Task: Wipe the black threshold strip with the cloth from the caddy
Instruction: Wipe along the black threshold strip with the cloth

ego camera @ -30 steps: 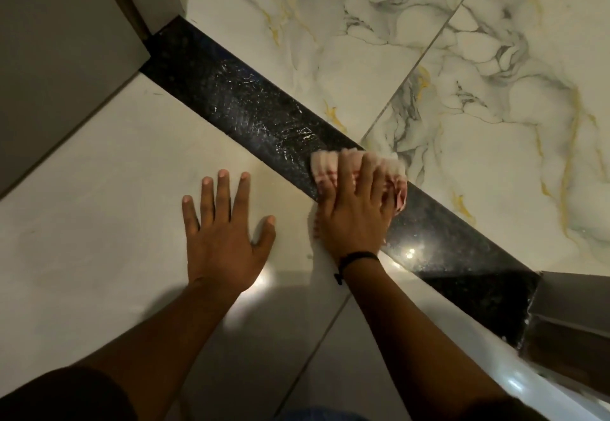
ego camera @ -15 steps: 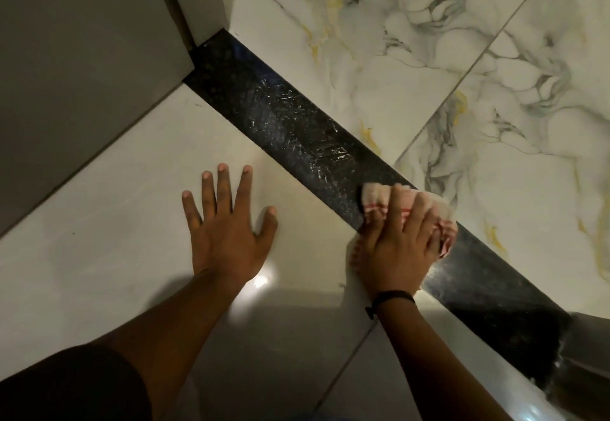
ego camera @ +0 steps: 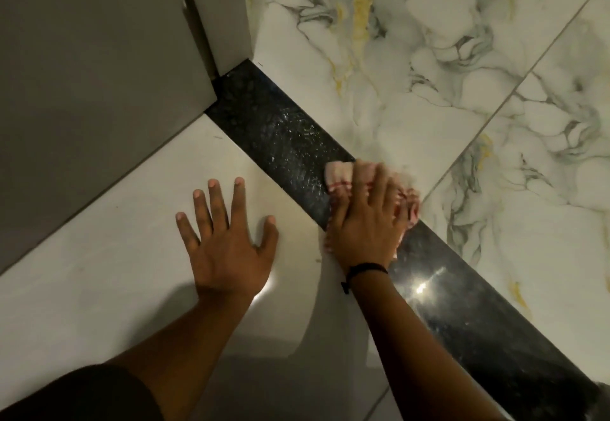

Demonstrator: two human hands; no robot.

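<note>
Flattened over the bunched pink cloth (ego camera: 343, 176), the right hand (ego camera: 366, 222) presses it onto the black threshold strip (ego camera: 280, 133) mid-length, so the palm bears down; the left hand (ego camera: 227, 242), splayed and empty, props nearby on the pale floor tile (ego camera: 99, 272).

A bunched pink-and-white cloth (ego camera: 340, 174) lies pressed on the glossy, speckled black threshold strip (ego camera: 280, 133), about midway along its diagonal run.

threshold strip (ego camera: 264, 123) bare up to door frame (ego camera: 218, 14), marble floor (ego camera: 429, 67) clear
</note>
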